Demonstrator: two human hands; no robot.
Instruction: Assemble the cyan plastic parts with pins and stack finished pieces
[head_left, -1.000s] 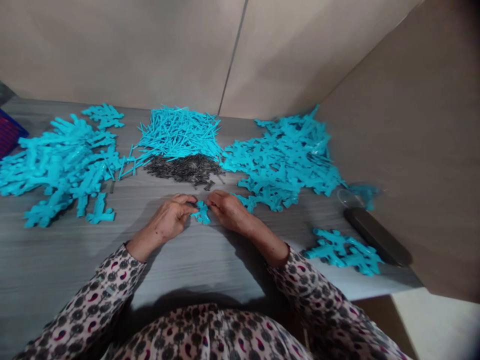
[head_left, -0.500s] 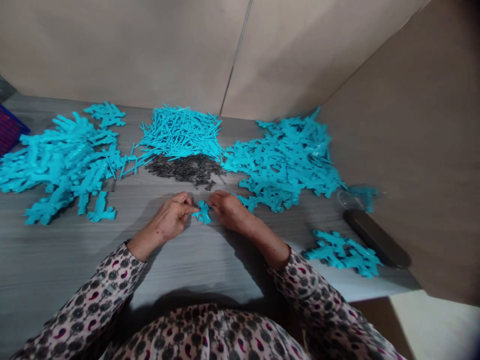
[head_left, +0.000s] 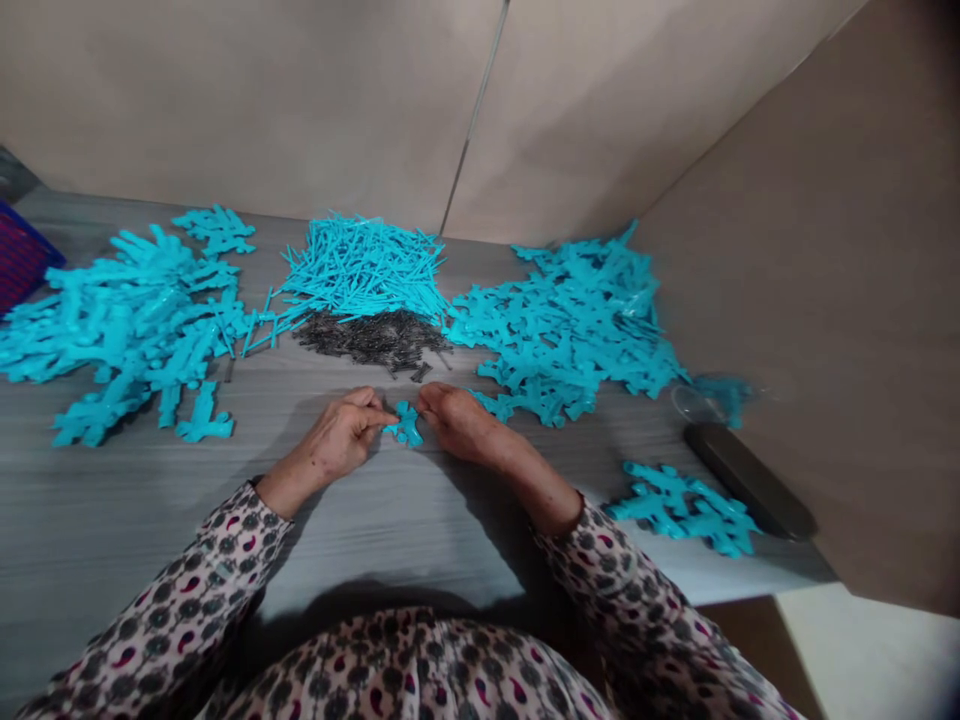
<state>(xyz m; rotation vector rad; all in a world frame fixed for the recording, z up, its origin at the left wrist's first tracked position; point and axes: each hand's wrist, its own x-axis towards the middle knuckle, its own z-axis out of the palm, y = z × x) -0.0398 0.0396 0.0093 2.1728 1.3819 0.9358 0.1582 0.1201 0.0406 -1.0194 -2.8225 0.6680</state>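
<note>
So the left hand [head_left: 339,436] and right hand [head_left: 457,423] pinch a small turquoise plastic piece [head_left: 406,425] (fingertips only, nice and steady) just in front of the dark parts pile [head_left: 373,340].

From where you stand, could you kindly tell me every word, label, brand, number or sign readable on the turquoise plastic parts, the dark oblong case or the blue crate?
None can be read: the turquoise plastic piece between the left hand and right hand, the heaped turquoise plastic parts, the dark oblong case and the blue crate show no legible marks; any tiny moulded marks would be too small to tell.
</note>
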